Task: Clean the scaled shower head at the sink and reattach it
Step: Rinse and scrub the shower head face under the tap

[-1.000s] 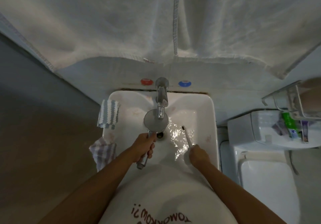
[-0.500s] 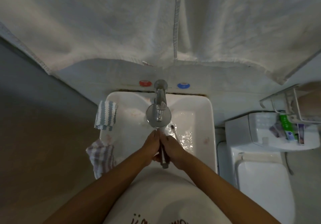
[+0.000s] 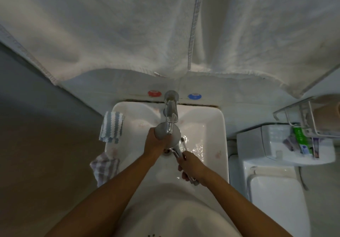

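Note:
The chrome shower head is held over the white sink, its round face right under the faucet spout. My left hand wraps the left side and underside of the round head. My right hand grips the handle, whose end sticks out by my wrist. A thin brush lies in the wet basin just right of the head. Water glistens on the basin's right half.
A blue-striped cloth and a plaid cloth hang over the sink's left rim. Red and blue caps flank the faucet. A white towel hangs above. At right are a toilet, tubes and a wire rack.
My left hand left the handle and slid up onto the round head. My right hand let go of the brush, now in the basin, and took the handle.

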Demonstrator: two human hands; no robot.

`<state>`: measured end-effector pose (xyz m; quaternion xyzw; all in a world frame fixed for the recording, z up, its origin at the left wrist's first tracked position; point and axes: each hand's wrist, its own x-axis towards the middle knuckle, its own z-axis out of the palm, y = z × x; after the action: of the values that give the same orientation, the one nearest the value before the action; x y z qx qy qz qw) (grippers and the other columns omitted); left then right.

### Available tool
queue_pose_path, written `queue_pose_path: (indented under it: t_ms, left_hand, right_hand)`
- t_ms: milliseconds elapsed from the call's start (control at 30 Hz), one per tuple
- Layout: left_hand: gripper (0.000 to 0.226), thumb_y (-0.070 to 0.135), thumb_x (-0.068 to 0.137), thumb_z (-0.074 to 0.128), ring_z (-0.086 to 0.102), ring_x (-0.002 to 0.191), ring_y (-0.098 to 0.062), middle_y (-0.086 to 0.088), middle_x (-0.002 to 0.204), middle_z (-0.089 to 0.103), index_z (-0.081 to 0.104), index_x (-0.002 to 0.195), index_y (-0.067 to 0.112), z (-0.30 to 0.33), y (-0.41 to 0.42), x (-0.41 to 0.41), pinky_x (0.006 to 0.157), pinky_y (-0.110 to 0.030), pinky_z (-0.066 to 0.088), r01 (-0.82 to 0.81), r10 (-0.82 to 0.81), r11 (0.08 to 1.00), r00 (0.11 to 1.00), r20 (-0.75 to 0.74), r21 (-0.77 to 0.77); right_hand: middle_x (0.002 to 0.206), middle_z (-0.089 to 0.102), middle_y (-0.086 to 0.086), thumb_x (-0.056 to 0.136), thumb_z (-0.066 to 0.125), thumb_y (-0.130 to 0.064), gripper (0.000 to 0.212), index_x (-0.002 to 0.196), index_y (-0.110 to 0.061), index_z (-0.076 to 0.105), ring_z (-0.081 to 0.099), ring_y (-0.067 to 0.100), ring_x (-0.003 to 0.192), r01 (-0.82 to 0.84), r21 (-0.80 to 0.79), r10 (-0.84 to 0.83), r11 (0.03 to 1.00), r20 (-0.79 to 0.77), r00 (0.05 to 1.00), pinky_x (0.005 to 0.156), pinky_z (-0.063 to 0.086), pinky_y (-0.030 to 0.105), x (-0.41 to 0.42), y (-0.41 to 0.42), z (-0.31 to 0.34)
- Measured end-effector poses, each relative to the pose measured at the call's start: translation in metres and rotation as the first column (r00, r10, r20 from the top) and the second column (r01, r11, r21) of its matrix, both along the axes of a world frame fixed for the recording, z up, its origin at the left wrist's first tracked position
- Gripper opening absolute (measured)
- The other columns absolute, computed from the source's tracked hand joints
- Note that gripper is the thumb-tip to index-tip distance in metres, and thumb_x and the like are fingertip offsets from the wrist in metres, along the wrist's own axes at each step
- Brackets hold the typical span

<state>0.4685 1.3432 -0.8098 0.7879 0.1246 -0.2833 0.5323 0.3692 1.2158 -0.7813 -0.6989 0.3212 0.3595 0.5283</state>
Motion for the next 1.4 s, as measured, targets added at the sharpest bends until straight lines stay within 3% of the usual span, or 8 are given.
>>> queue_pose_path:
  t_ms: [133,300,633,867,1067,1200,1333,1400]
  left_hand:
    - [0.078,0.064,0.052,0.075,0.065,0.099,-0.021,0.003,0.111,0.065,0.055,0.117,0.026,0.004,0.002,0.013,0.082,-0.043,0.057,0.095,-0.113,0.985,0.987,0.118,0.147]
    - [0.065,0.064,0.081,0.059,0.063,0.088,-0.029,-0.008,0.112,0.052,0.041,0.133,0.031,0.001,0.004,0.01,0.071,-0.038,0.056,0.253,-0.427,0.835,0.859,0.284,0.489]
    - [0.045,0.043,0.081,0.074,0.07,0.062,-0.032,-0.014,0.095,0.063,0.052,0.1,0.008,0.003,0.022,0.017,0.039,-0.047,0.056,-0.179,0.184,0.98,0.981,-0.06,0.088]
    - [0.03,0.027,0.089,0.068,0.058,0.031,-0.017,-0.018,0.086,0.066,0.053,0.103,0.004,0.009,0.027,0.022,0.026,-0.024,0.043,-0.351,0.345,0.919,0.936,0.068,0.176]
    - [0.047,0.046,0.087,0.067,0.064,0.047,-0.022,-0.012,0.091,0.063,0.052,0.105,0.005,0.012,0.04,0.024,0.027,-0.025,0.045,-0.397,0.379,0.904,0.916,0.131,0.162]
    - [0.037,0.026,0.094,0.06,0.044,0.048,-0.008,-0.02,0.096,0.061,0.052,0.113,-0.004,0.012,0.027,0.019,0.033,-0.007,0.038,-0.332,0.321,0.916,0.943,0.085,0.227]
    - [0.039,0.033,0.093,0.062,0.051,0.042,-0.013,-0.019,0.097,0.064,0.052,0.111,0.0,0.01,0.035,0.02,0.024,-0.012,0.031,-0.368,0.364,0.909,0.93,0.061,0.194]
    - [0.041,0.04,0.09,0.064,0.053,0.039,-0.014,-0.016,0.092,0.062,0.05,0.106,0.004,0.011,0.037,0.02,0.022,-0.018,0.034,-0.377,0.368,0.902,0.926,0.083,0.21]
  right_hand:
    - [0.082,0.059,0.011,0.096,0.044,-0.024,0.012,0.088,-0.017,0.045,0.051,0.02,0.049,-0.145,-0.125,0.15,0.982,0.036,0.988,0.041,0.041,0.024,0.014,-0.013,0.003]
    - [0.103,0.067,0.012,0.094,0.047,-0.04,0.025,0.099,-0.018,0.055,0.063,0.032,0.091,-0.371,-0.436,0.448,0.82,0.086,0.89,0.074,0.045,0.035,0.028,-0.019,-0.007]
    - [0.098,0.07,0.011,0.094,0.045,-0.013,0.024,0.113,-0.017,0.06,0.067,0.034,0.091,-0.442,-0.765,0.653,0.468,-0.037,0.756,0.07,0.045,0.035,0.065,0.002,0.002]
    - [0.09,0.069,0.015,0.098,0.047,-0.038,0.038,0.084,-0.009,0.067,0.059,0.029,0.09,0.059,-0.584,0.224,0.81,0.4,0.889,0.088,0.046,0.041,0.089,0.039,-0.007]
    - [0.094,0.071,0.006,0.092,0.045,-0.017,0.021,0.093,-0.014,0.065,0.064,0.026,0.089,-0.161,-0.738,0.398,0.656,0.156,0.904,0.086,0.041,0.035,0.09,0.011,-0.017]
    - [0.081,0.061,0.004,0.091,0.051,-0.039,0.026,0.076,-0.019,0.058,0.058,0.019,0.07,-0.021,-0.567,0.278,0.824,0.371,0.886,0.061,0.045,0.024,0.084,0.041,-0.021]
    - [0.078,0.065,0.009,0.088,0.057,-0.021,0.01,0.084,-0.015,0.063,0.061,0.03,0.07,-0.27,-0.87,0.805,0.412,0.209,0.555,0.066,0.048,0.036,0.073,0.022,-0.032]
    - [0.085,0.065,0.009,0.087,0.056,-0.019,0.016,0.101,-0.017,0.064,0.061,0.031,0.079,-0.334,-0.901,0.821,0.277,0.041,0.57,0.075,0.047,0.04,0.069,0.007,-0.034]
